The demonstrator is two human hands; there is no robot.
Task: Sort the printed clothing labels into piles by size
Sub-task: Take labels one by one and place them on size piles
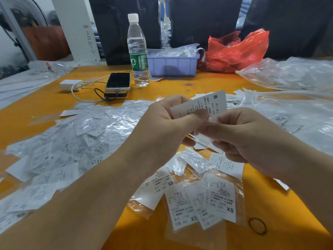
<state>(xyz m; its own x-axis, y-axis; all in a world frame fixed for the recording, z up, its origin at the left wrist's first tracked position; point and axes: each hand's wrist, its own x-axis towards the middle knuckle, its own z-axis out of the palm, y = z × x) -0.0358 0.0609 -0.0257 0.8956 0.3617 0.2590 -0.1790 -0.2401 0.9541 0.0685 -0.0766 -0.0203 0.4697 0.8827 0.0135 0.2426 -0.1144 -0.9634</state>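
Head view: both hands meet above the middle of the orange bench (180, 83), holding one label between them.
Held label: a white printed paper label marked M (207, 103), raised off the bench, its long axis running from lower left to upper right, the M at the far right end.
Left hand (162, 123): fingers curled, thumb pinching the label's lower left part.
Right hand (248, 130): fingers curled, thumb and fingertips on the label's lower edge, where a slip of clear film shows; what else it holds I cannot tell.
XS pile: white labels in clear sleeves marked XS (203, 199), on the bench below the hands, toward the person.
Unsorted heap: a loose spread of white labels and clear plastic sleeves (72, 141), left of the hands, nearer the left hand.
M pile: none can be made out for certain; an M shows within the left heap.
Judgement: the label must travel away from the XS pile, likely leftward.
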